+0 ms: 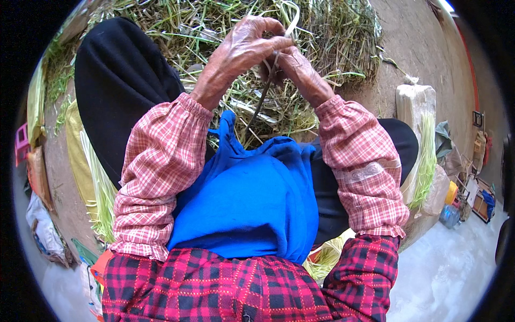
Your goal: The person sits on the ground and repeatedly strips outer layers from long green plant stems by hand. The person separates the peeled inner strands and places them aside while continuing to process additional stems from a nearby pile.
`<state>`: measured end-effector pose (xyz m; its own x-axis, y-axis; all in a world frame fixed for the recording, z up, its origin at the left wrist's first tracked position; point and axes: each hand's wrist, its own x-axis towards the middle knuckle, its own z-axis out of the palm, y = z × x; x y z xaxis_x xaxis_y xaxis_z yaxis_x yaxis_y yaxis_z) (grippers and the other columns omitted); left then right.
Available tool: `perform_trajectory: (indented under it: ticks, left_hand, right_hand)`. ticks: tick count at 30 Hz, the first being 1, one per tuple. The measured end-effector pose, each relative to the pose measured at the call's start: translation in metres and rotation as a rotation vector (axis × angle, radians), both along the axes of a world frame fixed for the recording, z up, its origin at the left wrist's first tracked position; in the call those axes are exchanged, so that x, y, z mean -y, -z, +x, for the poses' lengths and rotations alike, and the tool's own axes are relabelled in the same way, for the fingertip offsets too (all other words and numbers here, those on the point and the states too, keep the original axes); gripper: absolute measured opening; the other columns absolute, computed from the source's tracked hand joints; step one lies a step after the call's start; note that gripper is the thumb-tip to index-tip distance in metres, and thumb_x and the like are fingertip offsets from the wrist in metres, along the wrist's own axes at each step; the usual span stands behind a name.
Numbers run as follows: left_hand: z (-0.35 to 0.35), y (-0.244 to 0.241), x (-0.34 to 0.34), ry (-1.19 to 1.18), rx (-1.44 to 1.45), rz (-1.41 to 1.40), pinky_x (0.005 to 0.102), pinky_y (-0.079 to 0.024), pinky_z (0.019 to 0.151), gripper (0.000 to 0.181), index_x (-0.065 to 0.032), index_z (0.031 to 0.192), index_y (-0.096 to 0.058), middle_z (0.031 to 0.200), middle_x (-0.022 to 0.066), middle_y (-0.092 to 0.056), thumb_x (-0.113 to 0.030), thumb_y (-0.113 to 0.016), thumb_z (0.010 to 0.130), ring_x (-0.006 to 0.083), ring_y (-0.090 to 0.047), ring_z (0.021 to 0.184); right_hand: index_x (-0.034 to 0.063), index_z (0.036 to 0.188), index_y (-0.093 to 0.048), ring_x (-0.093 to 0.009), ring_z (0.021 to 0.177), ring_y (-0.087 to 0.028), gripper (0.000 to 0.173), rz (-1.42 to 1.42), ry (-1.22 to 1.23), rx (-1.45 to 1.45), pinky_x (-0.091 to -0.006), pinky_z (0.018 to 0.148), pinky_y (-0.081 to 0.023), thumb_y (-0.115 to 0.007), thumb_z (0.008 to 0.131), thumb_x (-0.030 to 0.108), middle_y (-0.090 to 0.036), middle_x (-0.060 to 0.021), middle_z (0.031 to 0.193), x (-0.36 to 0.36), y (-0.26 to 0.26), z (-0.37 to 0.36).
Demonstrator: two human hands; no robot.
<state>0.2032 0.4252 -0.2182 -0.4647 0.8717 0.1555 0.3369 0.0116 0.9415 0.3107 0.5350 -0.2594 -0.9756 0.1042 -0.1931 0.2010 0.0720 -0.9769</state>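
Note:
My left hand [247, 44] and my right hand [297, 66] meet above a heap of cut plant stalks [201, 44]. A pale looped strip of plant stem [295, 18] rises from between the fingertips of my left hand, close to my right hand. A thin dark stem [263, 96] hangs down from my hands towards the blue cloth [245, 193] over my lap. My right hand's fingers are partly hidden, curled around the stem where the two hands meet.
A bundle of pale green strips [425, 161] lies at the right beside a plastic-wrapped block [414, 100]. Another bundle [98, 189] lies at the left on yellow cloth [76, 137]. A pink plastic crate [21, 143] stands far left; a clear blue bottle [449, 216] is far right.

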Motion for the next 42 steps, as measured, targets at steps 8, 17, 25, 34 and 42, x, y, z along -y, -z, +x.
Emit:
perform_trajectory:
  ticks: [8, 17, 25, 34, 42]
  left_hand:
    - [-0.017, 0.019, -0.002, -0.322, 0.052, 0.33, 0.0248, -0.04, 0.05, 0.02, -0.0017, 0.085, -0.06, 0.068, 0.005, -0.06, -0.02, -0.054, 0.087, 0.0088, -0.052, 0.057]
    - [-0.064, -0.007, 0.024, -0.479, 0.833, 0.571, 0.0218, -0.04, 0.042, 0.01, -0.0113, 0.084, -0.05, 0.06, -0.0008, -0.049, -0.018, -0.049, 0.091, 0.0091, -0.046, 0.046]
    - [-0.108, -0.056, 0.063, -0.427, 0.814, 0.8, 0.0195, -0.03, 0.041, 0.017, -0.0092, 0.073, -0.044, 0.057, -0.0036, -0.037, -0.013, -0.048, 0.089, 0.0055, -0.032, 0.046]
    - [-0.07, -0.008, 0.017, -0.396, 1.191, 0.616, 0.0184, -0.028, 0.039, 0.013, -0.0094, 0.079, -0.048, 0.058, -0.0039, -0.043, -0.017, -0.051, 0.089, 0.0048, -0.034, 0.045]
    - [-0.037, 0.023, 0.0, -0.357, 1.295, 0.459, 0.0183, -0.028, 0.036, 0.018, -0.0106, 0.079, -0.044, 0.058, -0.0017, -0.045, -0.024, -0.046, 0.092, 0.0055, -0.034, 0.041]
  right_hand:
    - [0.0013, 0.068, -0.065, -0.026, 0.051, -0.055, 0.048, 0.608, 0.15, 0.128, -0.0357, 0.052, -0.043, -0.048, 0.081, 0.044, -0.055, -0.0144, 0.054, 0.01, 0.024, 0.013]
    - [0.0032, 0.062, -0.06, -0.035, 0.057, -0.057, 0.035, 1.132, -0.144, 0.269, -0.0433, 0.052, -0.044, -0.059, 0.077, 0.035, -0.056, -0.0174, 0.059, 0.026, 0.051, 0.029]
    - [0.0036, 0.064, -0.062, -0.031, 0.061, -0.061, 0.017, 1.387, -0.302, 0.174, -0.0406, 0.054, -0.046, -0.062, 0.069, 0.02, -0.059, -0.0167, 0.061, 0.015, 0.117, 0.065]
    - [0.0088, 0.107, -0.052, -0.024, 0.08, -0.059, 0.039, 1.113, -0.069, 0.153, -0.0371, 0.065, -0.05, -0.061, 0.074, 0.027, -0.057, -0.0152, 0.103, 0.011, 0.029, 0.008]
    - [0.0028, 0.108, -0.053, -0.01, 0.064, -0.055, 0.031, -0.317, 0.22, 0.101, -0.0223, 0.054, -0.045, -0.043, 0.092, 0.028, -0.058, -0.0016, 0.082, 0.041, -0.027, -0.022]
